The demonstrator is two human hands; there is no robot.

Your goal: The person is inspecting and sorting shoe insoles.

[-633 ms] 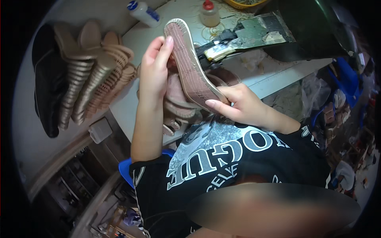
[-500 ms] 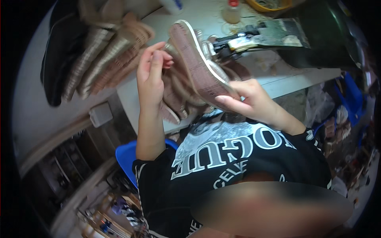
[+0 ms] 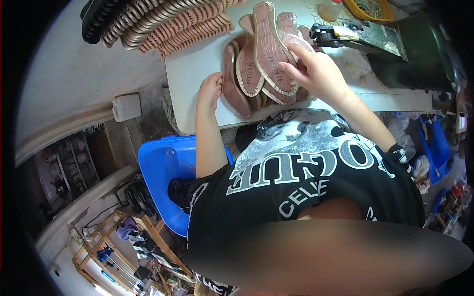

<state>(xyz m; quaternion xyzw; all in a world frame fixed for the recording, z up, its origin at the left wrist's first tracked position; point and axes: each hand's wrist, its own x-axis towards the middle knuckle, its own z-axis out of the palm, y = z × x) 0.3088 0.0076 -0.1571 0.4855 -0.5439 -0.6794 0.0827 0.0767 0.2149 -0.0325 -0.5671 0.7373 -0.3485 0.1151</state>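
Several pinkish-brown wedge sandals lie overlapping in a pile on the white table, soles up. The topmost sandal (image 3: pixel 270 49) has a pale rim and points away from me. My right hand (image 3: pixel 318 71) rests at its right edge, thumb over the sole and index finger at the side, the two apart. My left hand (image 3: pixel 211 91) is beside the leftmost sandal (image 3: pixel 234 81), its fingers curled in, with nothing visible in them. Whether those fingertips touch the sandal I cannot tell. The straps of the piled sandals are mostly hidden underneath.
Rows of ribbed straps or sandals (image 3: pixel 173 24) in black, metallic and pink stand at the far left. A dark green machine (image 3: pixel 395 44) is at the right, near a red-capped bottle (image 3: pixel 330 9) and a yellow basket (image 3: pixel 369 12). A blue chair (image 3: pixel 173 153) is at lower left.
The sandal held up in my right hand has come down onto the pile, and the grip has loosened. My left hand has moved lower and its fingers have curled. The view has shifted.
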